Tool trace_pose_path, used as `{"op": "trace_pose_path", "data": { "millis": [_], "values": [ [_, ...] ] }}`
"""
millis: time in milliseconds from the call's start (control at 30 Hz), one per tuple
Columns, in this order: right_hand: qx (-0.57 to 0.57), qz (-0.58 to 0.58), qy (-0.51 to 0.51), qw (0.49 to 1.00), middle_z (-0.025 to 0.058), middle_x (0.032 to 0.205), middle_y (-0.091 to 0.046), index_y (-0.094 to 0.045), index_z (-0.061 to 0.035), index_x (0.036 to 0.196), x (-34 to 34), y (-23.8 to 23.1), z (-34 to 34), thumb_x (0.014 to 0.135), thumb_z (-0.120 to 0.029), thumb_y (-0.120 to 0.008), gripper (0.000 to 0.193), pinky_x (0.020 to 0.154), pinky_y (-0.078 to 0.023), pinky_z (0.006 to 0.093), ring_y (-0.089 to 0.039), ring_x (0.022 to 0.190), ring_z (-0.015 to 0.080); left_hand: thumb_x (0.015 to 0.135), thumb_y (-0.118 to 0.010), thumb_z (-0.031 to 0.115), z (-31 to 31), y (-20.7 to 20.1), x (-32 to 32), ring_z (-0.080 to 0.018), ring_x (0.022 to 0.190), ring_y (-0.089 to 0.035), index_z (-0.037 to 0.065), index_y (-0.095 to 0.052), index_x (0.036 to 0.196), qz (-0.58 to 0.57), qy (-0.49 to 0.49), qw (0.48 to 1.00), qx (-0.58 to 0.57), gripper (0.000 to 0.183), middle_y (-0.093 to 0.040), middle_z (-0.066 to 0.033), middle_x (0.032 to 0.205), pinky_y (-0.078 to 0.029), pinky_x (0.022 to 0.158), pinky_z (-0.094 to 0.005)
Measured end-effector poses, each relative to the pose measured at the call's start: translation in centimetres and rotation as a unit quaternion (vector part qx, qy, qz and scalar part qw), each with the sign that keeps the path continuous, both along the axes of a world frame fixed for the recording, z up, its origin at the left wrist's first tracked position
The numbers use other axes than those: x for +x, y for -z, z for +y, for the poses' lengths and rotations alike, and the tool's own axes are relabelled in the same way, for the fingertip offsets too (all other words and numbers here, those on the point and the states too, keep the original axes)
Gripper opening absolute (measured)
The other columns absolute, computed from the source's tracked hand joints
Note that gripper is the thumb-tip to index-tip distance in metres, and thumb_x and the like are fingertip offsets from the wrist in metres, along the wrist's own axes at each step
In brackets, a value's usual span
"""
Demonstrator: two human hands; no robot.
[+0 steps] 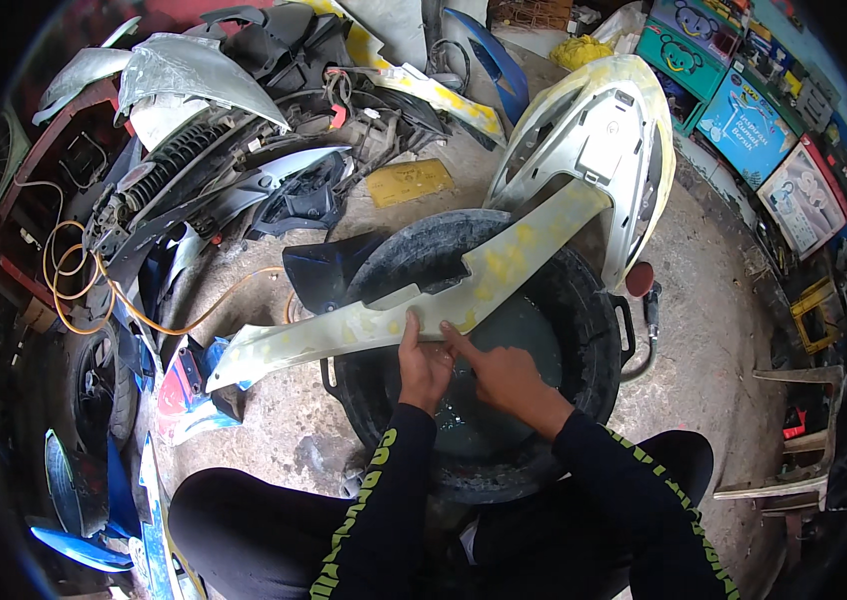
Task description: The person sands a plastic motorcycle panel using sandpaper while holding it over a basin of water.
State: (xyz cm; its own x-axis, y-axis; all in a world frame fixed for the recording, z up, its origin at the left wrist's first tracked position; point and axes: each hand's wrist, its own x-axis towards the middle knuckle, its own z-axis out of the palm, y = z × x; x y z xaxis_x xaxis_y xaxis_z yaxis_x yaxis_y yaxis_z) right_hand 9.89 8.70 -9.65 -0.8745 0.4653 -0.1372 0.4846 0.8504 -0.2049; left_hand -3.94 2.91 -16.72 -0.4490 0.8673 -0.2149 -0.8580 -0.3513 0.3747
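A long, curved motorcycle body panel (374,325), pale with yellowish sanded patches, lies slantwise above a large black tub (599,330). My left hand (427,372) grips the panel's near edge around its middle, thumb up on the face and the other fingers mostly hidden. Beside it, my right hand (514,380) touches the same edge with its index finger stretched out. Its other fingers are curled, and I see nothing held in them. Cloudy water (504,400) fills the bottom of the tub, below both hands.
A white and yellow fairing piece (634,130) stands behind the tub on the right. A round sanding tool (641,280) with a hose is beside the tub. Left are piled motorcycle parts (194,180) and an orange hose (174,328). A wooden chair frame (794,450) stands right.
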Motion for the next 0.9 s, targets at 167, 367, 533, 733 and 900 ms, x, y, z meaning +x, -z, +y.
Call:
{"op": "trace_pose_path", "data": {
  "millis": [167, 367, 533, 733, 900],
  "values": [
    [0.023, -0.02, 0.018, 0.999, 0.0156, 0.075, -0.07, -0.012, -0.0303, 0.161, 1.3, -0.1, 1.4, 0.077, -0.014, -0.073, 0.105, 0.061, -0.057, 0.0457, -0.07, 0.067, 0.0348, 0.103, -0.048, 0.053, 0.0, -0.6, 0.2, -0.0308, 0.123, -0.058, 0.008, -0.047, 0.138, 0.016, 0.014, 1.0, -0.017, 0.057, -0.056, -0.0154, 0.137, -0.049, 0.102, -0.0466],
    [0.061, -0.022, 0.046, 0.997, 0.0158, 0.074, -0.069, -0.013, -0.0335, 0.161, 1.7, 0.0, 2.4, 0.076, -0.013, -0.074, 0.106, 0.061, -0.056, 0.0463, -0.07, 0.066, 0.035, 0.103, -0.047, 0.054, -0.1, -0.8, 0.1, -0.0326, 0.127, -0.056, 0.007, -0.045, 0.141, 0.033, 0.018, 0.999, -0.02, 0.06, -0.053, -0.0166, 0.141, -0.049, 0.103, -0.0464],
    [0.068, 0.01, 0.084, 0.994, 0.0176, 0.068, -0.067, -0.016, -0.03, 0.161, 2.1, 0.0, 3.5, 0.08, -0.011, -0.068, 0.098, 0.059, -0.054, 0.0481, -0.068, 0.063, 0.037, 0.102, -0.048, 0.054, 0.1, -0.6, 0.1, -0.0335, 0.128, -0.055, 0.007, -0.044, 0.142, 0.03, 0.01, 0.999, -0.022, 0.061, -0.053, -0.0166, 0.141, -0.048, 0.104, -0.0468],
    [0.035, 0.044, 0.092, 0.994, 0.0207, 0.07, -0.066, -0.017, -0.0243, 0.161, 1.4, 0.0, 2.7, 0.078, -0.01, -0.068, 0.098, 0.061, -0.054, 0.0509, -0.067, 0.065, 0.0409, 0.102, -0.049, 0.055, 0.1, -0.4, 0.1, -0.0325, 0.126, -0.056, 0.009, -0.045, 0.142, 0.031, 0.01, 0.999, -0.034, 0.061, -0.054, -0.0152, 0.14, -0.049, 0.101, -0.0456],
    [-0.002, 0.064, 0.042, 0.997, 0.0197, 0.071, -0.067, -0.019, -0.0234, 0.161, 0.9, 1.1, 0.7, 0.077, -0.01, -0.068, 0.098, 0.061, -0.054, 0.0504, -0.068, 0.065, 0.0394, 0.101, -0.05, 0.055, 0.2, 0.0, 0.0, -0.0307, 0.126, -0.056, 0.011, -0.046, 0.141, 0.022, 0.009, 0.999, -0.031, 0.059, -0.055, -0.0141, 0.139, -0.049, 0.099, -0.0447]
  ]
}}
